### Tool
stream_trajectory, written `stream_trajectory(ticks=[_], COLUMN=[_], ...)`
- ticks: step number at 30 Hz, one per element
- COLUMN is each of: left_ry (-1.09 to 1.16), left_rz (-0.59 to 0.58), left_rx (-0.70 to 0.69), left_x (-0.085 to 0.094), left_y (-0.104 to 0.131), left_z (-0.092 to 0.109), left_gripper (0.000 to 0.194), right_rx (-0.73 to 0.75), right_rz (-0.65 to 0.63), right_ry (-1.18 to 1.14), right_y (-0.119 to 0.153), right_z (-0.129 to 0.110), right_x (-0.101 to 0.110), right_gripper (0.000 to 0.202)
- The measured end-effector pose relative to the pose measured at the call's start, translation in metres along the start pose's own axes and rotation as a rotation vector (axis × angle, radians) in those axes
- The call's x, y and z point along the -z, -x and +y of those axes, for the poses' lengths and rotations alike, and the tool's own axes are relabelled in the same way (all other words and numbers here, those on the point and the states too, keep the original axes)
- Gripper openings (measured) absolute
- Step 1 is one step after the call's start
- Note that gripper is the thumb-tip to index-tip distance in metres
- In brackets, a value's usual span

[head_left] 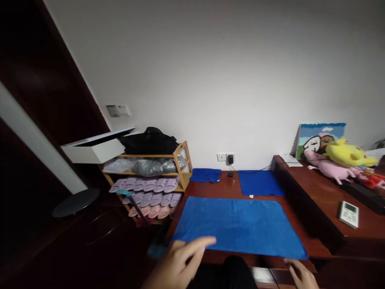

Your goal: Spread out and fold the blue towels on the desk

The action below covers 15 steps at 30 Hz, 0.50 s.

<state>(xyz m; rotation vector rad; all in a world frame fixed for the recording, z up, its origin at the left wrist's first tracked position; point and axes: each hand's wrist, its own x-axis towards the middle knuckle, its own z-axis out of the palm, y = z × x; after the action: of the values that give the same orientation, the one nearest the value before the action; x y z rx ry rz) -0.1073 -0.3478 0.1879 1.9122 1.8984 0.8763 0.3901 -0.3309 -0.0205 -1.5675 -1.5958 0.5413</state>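
Note:
A light blue cloth [237, 224] lies spread flat on the reddish-brown wooden table. Over its near left edge is my left hand [186, 261], slightly blurred. Its index finger points to the right, apart from the thumb, and nothing shows in it. My right hand [302, 275] is close to the cloth's near right corner, fingers apart and seemingly holding nothing; whether a fingertip touches the edge I cannot tell. Behind the cloth lie two darker blue cloths, a folded one [206, 175] on the left and a larger one [261, 183] on the right.
A raised wooden ledge [319, 188] on the right bears plush toys [349, 154], a picture [320, 138] and a white device [349, 214]. Left of the table stands a rack [180, 172] of slippers. A black adapter [230, 159] is plugged into the wall. A round stool [76, 202] stands far left.

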Motion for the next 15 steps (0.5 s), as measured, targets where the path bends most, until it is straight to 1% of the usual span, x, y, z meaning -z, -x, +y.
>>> stream_trajectory(ticks=[2,3,5,7,10,13,15], left_ry=[-0.028,-0.049,-0.111,-0.183,-0.261,-0.342,-0.402], left_rz=[-0.045,-0.063,-0.052,0.004,0.065,0.088,0.068], left_rx=[0.003,0.009,0.029,0.023,-0.049,-0.090,-0.092], left_x=[0.009,0.009,0.004,-0.010,-0.038,-0.066,-0.080], left_y=[-0.005,-0.008,-0.015,-0.024,-0.036,-0.043,-0.043], left_z=[-0.010,-0.018,-0.040,-0.066,-0.107,-0.143,-0.162], left_gripper=[0.026,0.029,0.035,0.035,0.030,0.035,0.040], right_rx=[0.005,0.019,0.059,0.101,0.129,0.101,0.090], right_rz=[-0.009,-0.019,-0.039,-0.057,-0.082,-0.106,-0.119], right_ry=[0.007,0.011,0.029,0.065,0.150,0.265,0.350], right_y=[-0.002,-0.005,-0.016,-0.033,-0.066,-0.099,-0.115], right_z=[0.008,0.010,0.010,0.010,0.012,0.017,0.018], right_x=[0.001,0.001,0.002,0.000,-0.008,-0.022,-0.031], right_gripper=[0.043,0.042,0.042,0.041,0.042,0.048,0.052])
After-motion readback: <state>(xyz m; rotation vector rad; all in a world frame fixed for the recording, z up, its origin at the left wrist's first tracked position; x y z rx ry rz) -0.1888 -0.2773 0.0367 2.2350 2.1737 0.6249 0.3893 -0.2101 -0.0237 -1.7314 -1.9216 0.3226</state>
